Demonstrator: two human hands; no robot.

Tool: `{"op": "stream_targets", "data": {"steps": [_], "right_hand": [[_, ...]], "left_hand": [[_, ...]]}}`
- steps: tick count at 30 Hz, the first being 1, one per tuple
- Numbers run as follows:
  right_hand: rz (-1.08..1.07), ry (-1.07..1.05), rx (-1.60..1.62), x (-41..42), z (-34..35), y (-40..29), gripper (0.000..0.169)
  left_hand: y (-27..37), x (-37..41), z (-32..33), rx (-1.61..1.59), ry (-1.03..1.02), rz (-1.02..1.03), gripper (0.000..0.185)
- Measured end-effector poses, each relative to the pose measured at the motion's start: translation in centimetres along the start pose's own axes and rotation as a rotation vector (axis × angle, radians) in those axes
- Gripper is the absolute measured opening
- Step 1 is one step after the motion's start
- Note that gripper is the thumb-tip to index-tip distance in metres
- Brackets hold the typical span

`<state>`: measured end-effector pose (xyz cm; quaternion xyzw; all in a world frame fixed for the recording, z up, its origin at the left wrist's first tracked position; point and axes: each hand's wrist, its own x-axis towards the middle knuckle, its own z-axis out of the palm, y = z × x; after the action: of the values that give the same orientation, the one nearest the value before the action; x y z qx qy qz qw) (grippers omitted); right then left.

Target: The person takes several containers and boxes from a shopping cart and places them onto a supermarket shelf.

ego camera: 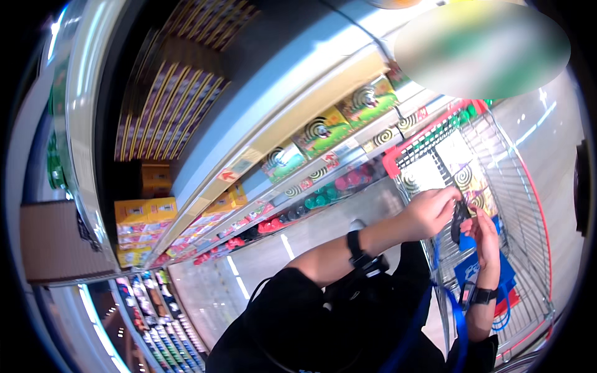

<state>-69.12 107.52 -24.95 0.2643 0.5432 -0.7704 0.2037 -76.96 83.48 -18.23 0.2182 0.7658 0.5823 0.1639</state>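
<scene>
Over a wire shopping cart point(536, 210) with red trim, my left hand point(431, 212) pinches a dark crumpled item point(459, 223), perhaps a thin bag. My right hand point(485, 233) has its fingertips on the item's other side. Beneath them in the cart lie boxes printed with black spirals point(466, 175), like mosquito-coil packs. A blue bag point(506, 270) with white print sits closer to me, partly covered by my right forearm. Something red shows under that bag. Each wrist wears a black strap with a device on it.
Store shelving point(298, 126) runs along the left, with spiral-printed boxes point(322, 130) and yellow cartons point(147, 212). Colourful bottles point(322, 198) fill a low shelf. Glossy floor point(270, 252) lies between shelf and cart. A blue lanyard point(457, 317) hangs before me. A blurred oval hides the upper right.
</scene>
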Motion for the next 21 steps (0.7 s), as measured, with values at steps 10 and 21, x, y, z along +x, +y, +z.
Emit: {"op": "stream_targets", "data": {"steps": [10,21], "right_hand": [[-0.464,-0.491,-0.420,-5.2,31.5,-13.3,0.038],[-1.060,-0.139,-0.569,4.2,56.2,-23.8,0.035]], "left_hand": [[7.1,-16.2,-25.3,0.056,0.627,0.268,0.023],[8.6,-13.9,-41.0,-0.102,1.172,0.292,0.046]]}}
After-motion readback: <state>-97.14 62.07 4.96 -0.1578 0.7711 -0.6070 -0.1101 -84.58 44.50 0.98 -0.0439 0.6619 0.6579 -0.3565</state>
